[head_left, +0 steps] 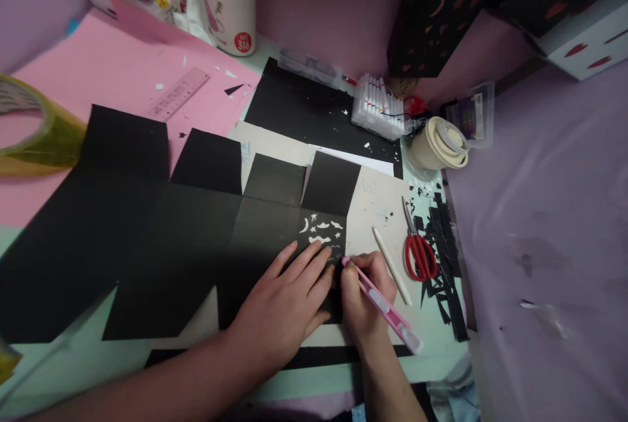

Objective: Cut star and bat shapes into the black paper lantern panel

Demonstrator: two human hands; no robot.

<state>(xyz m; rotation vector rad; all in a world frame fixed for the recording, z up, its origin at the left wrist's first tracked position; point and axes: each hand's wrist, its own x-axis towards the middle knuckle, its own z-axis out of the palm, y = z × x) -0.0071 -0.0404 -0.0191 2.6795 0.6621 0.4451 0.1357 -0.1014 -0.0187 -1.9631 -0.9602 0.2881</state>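
A black card sheet [191, 239] with flaps along its edges lies across the table. At its right end there are cut-out shapes [320, 239]: a moon, stars and clouds, with the pale surface below showing through. My left hand [284, 298] lies flat on the card, fingers stretched just below these shapes. In my right hand [367, 291] is a pink utility knife [385, 307], gripped like a pen. Its tip points at the card's right edge by my left fingertips; the blade is too small to make out. A white pen [392, 265] lies beside my right hand.
Red-handled scissors [420, 255] and black paper scraps [446, 258] are on the right. Behind them stand a lidded cup [436, 144] and a box of markers [377, 108]. A ruler [180, 93], a yellow tape roll [59, 137] and a white bottle [228, 3] are further left.
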